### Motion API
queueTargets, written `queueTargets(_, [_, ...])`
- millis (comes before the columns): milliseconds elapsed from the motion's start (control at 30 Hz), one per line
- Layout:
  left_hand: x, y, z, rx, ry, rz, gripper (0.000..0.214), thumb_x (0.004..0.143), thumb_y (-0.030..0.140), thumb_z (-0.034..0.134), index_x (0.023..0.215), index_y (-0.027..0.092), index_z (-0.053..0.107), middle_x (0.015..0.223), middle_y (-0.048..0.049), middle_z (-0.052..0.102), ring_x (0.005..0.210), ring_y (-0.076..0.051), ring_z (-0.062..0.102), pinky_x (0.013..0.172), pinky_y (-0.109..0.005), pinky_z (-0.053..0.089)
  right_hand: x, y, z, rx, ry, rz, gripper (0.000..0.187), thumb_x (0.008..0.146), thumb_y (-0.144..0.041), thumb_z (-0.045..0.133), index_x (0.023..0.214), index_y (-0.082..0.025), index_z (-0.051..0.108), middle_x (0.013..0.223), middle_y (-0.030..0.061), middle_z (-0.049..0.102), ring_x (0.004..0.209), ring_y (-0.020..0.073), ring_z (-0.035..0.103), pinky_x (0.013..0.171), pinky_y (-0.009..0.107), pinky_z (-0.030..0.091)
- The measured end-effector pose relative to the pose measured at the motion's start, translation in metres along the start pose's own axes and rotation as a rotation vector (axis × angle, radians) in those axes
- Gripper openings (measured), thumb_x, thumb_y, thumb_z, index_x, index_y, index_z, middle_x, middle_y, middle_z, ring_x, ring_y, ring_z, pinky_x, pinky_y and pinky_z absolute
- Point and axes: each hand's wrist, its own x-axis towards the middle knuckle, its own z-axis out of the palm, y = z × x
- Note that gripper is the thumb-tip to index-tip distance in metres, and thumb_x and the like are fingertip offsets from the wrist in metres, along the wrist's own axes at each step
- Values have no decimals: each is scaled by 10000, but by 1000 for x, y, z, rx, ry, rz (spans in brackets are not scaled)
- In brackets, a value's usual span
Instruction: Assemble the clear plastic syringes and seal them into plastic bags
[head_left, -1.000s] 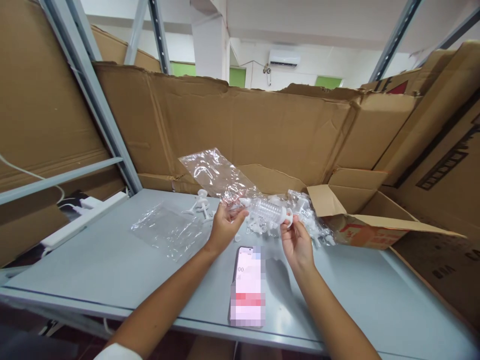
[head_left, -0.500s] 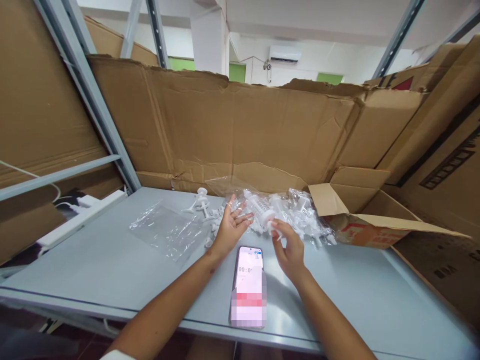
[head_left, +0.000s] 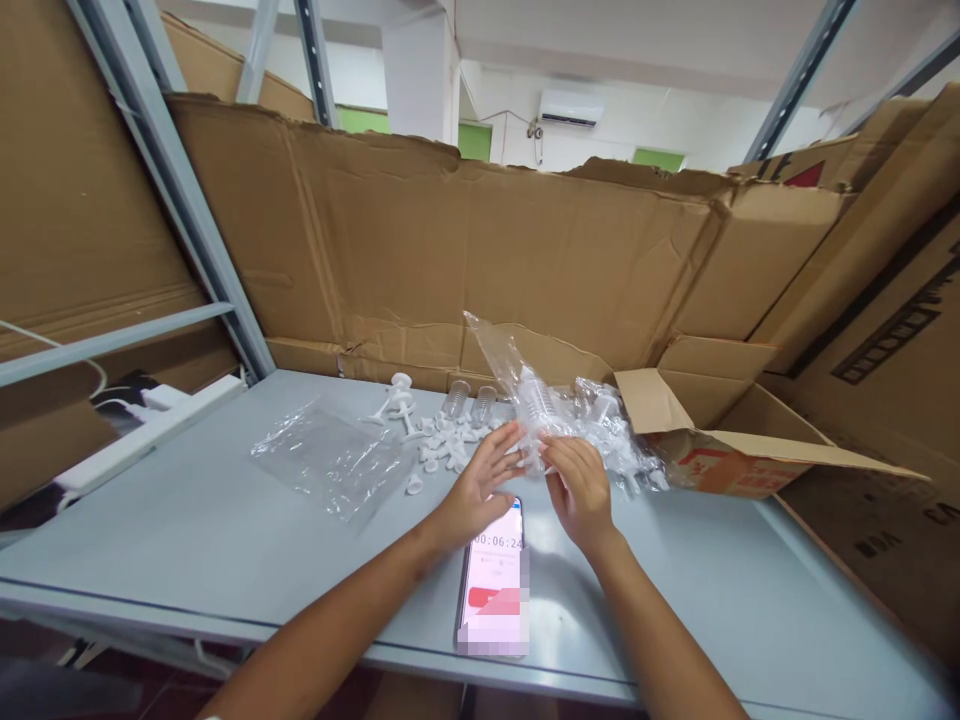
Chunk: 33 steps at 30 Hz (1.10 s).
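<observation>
A clear plastic bag [head_left: 491,345] with a ribbed, whitish plastic tube [head_left: 536,400] inside stands tilted above the pile. My right hand [head_left: 581,485] is closed on the lower end of the bag, thumb and fingers pinched together. My left hand [head_left: 480,490] is beside it with fingers apart, its fingertips close to the bag's lower left side; whether they touch it I cannot tell. Behind my left hand lie loose small white plastic parts [head_left: 448,442] and two clear ribbed cylinders [head_left: 456,400]. White plunger-like pieces [head_left: 403,402] lie further left.
A flat clear bag [head_left: 330,455] lies on the grey table [head_left: 187,520]. Several bagged white parts [head_left: 615,435] are heaped beside an open cardboard box [head_left: 742,465]. A phone [head_left: 491,580] showing a timer lies in front. Tall cardboard [head_left: 480,250] walls the back; a power strip [head_left: 150,445] runs along the left.
The bagged tube has been raised more upright, its bag's loose end now pointing up. My left hand has moved down and right toward my right hand. The clear cylinders behind it are now uncovered.
</observation>
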Motion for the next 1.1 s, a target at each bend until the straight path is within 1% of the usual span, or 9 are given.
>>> queueTargets(133, [8, 13, -6, -373, 78, -75, 507, 724, 406, 581, 1180, 250, 422, 1157, -95, 515, 1076, -274, 509, 959, -463, 325, 1, -2, 1, 75, -20, -63, 349, 796, -52, 449, 1102, -214, 497, 1065, 96, 630, 978, 199, 567, 842, 428, 431])
queueTargets(233, [13, 19, -13, -458, 122, -139, 544, 719, 495, 558, 1193, 273, 408, 1139, -80, 528, 984, -259, 565, 906, -460, 377, 4, -9, 2, 129, -89, -151, 300, 793, -56, 467, 1050, -203, 516, 1057, 88, 638, 977, 201, 557, 838, 421, 427])
queueTargets(300, [13, 19, -17, -463, 109, -191, 532, 714, 471, 578, 1169, 231, 442, 1119, -96, 548, 956, -256, 576, 876, -436, 407, 5, -15, 2, 118, -126, -188, 274, 786, -55, 490, 1017, -197, 530, 1058, 74, 642, 1030, 212, 521, 837, 405, 415])
queueTargets(400, [13, 16, -18, -445, 135, -251, 373, 743, 311, 593, 1078, 178, 498, 1004, -93, 605, 900, -239, 597, 839, -409, 438, 6, -21, 0, 9, -121, -161, 228, 778, -69, 526, 952, -211, 564, 1029, 37, 656, 1073, 223, 469, 838, 377, 376])
queueTargets(567, [13, 8, -18, -464, 185, -322, 231, 758, 166, 562, 981, 185, 505, 883, -46, 627, 860, -221, 619, 844, -435, 444, 5, -21, -3, -230, -44, 22, 165, 772, -174, 579, 900, -264, 634, 904, 45, 626, 870, 201, 473, 770, 344, 336])
queueTargets(700, [14, 6, -19, -460, 203, -387, 187, 735, 161, 588, 898, 184, 499, 820, -32, 631, 837, -232, 638, 864, -448, 434, 10, -16, -7, -254, -201, 115, 306, 803, -238, 538, 1103, -284, 574, 828, 52, 576, 771, 188, 457, 698, 328, 325])
queueTargets(833, [15, 11, -22, -448, 278, -412, 186, 729, 163, 586, 888, 179, 490, 785, -30, 631, 815, -238, 647, 848, -439, 448, 12, -12, -8, -134, -320, 134, 354, 811, -263, 515, 1162, -230, 528, 909, 68, 604, 835, 211, 477, 712, 344, 346])
queueTargets(933, [15, 17, -23, -456, 269, -487, 138, 759, 207, 551, 855, 131, 490, 815, -85, 634, 866, -252, 635, 873, -402, 439, 11, -9, -6, -56, -273, 145, 281, 818, -206, 492, 1089, -220, 564, 951, 62, 633, 858, 210, 500, 729, 350, 357])
queueTargets(1100, [12, 20, -20, -490, 163, -553, 127, 769, 172, 522, 880, 142, 468, 968, -126, 620, 976, -254, 595, 928, -433, 384, 10, -7, -5, -19, -104, 195, 106, 821, -202, 501, 870, -216, 595, 805, 38, 660, 766, 185, 543, 697, 325, 377])
